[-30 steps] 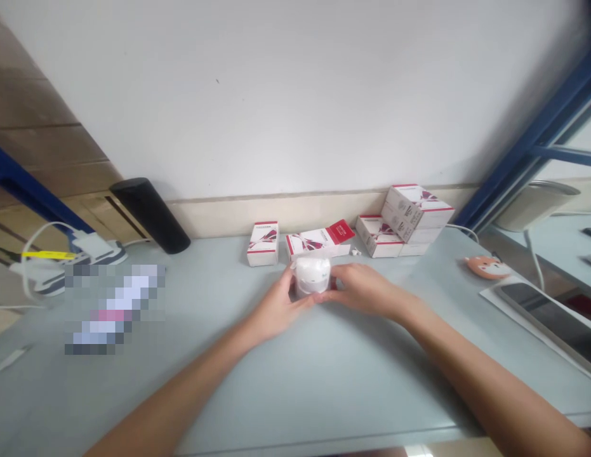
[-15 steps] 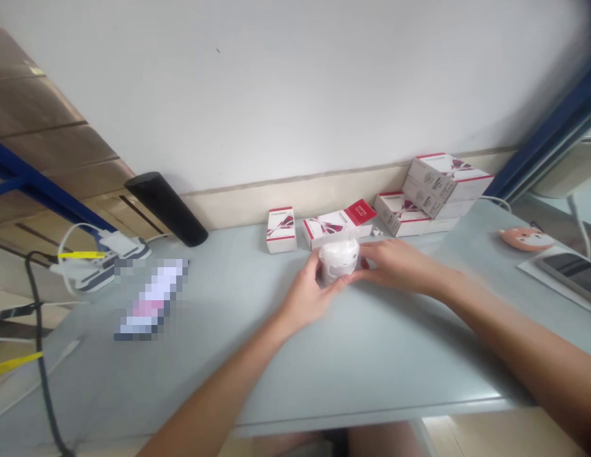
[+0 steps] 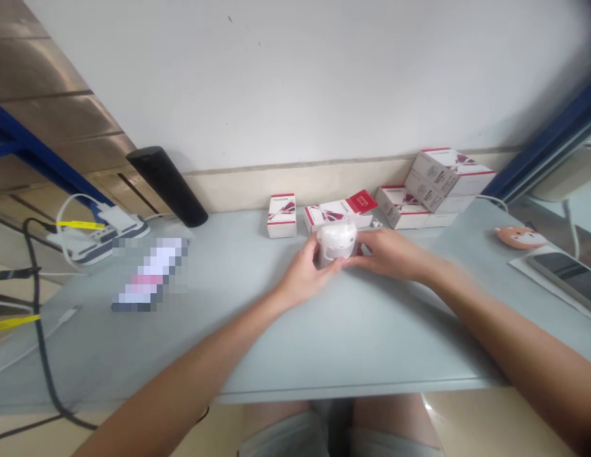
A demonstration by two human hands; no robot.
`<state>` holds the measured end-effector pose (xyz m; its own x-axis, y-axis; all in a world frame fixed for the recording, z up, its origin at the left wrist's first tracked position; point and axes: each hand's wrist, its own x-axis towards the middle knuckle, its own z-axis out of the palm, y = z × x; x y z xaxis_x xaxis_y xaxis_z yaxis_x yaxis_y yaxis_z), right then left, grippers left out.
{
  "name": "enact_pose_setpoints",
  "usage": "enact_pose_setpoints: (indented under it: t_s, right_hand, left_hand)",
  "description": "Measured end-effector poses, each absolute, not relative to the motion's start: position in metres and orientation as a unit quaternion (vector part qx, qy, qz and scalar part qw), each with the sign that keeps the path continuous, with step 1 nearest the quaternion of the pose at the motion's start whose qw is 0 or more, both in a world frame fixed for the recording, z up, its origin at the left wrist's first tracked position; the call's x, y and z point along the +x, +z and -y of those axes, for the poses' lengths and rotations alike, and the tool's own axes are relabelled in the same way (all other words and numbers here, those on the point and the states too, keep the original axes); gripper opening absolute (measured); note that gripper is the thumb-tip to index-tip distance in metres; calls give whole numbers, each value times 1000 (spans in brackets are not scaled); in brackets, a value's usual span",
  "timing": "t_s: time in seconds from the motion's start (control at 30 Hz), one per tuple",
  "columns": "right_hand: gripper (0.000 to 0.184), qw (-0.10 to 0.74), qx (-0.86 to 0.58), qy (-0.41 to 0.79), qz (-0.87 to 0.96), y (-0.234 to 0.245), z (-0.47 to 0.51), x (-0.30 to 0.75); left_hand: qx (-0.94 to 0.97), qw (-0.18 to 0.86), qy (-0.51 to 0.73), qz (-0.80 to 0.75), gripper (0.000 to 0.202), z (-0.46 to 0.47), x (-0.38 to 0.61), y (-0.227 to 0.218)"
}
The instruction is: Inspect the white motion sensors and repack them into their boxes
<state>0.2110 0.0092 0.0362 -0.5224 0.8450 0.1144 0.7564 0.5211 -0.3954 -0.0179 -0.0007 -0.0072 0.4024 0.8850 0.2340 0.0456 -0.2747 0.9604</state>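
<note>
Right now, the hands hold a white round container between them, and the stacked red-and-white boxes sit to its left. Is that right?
Not quite: the head view shows the stacked red-and-white boxes to the right of the white round container, not its left. The left hand and right hand do hold it between them.

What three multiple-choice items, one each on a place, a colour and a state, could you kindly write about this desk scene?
1. Where is the orange fox-faced object?
A. On the stacked boxes
B. Near the right end of the desk, by a dark-screened device
C. Beside the black cylinder

2. What colour is the flap of the open box?
A. Blue
B. Yellow
C. Red

3. Which hands touch the white round object?
A. Both the left hand and the right hand
B. Only the right hand
C. Neither hand

1: B, it sits just above the device.
2: C, the flap shows solid red.
3: A, fingers of each hand rest against its sides.
</note>
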Motion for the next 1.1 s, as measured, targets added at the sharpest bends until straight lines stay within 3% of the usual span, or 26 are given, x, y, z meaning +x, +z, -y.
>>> enact_pose_setpoints:
  t_s: [0.5, 0.93, 1.1]
  right_hand:
    - [51, 164, -488, 200, 834, 31, -11, 208]
    - [56, 159, -482, 195, 839, 31, -8, 207]
    - [53, 166, -476, 250, 827, 27, -15, 213]
  left_hand:
    - [680, 530, 406, -304, 68, -7, -23, -4]
    - [718, 524, 351, -294, 63, -9, -35, 7]
    - [727, 515, 347, -294, 60, -6, -37, 12]
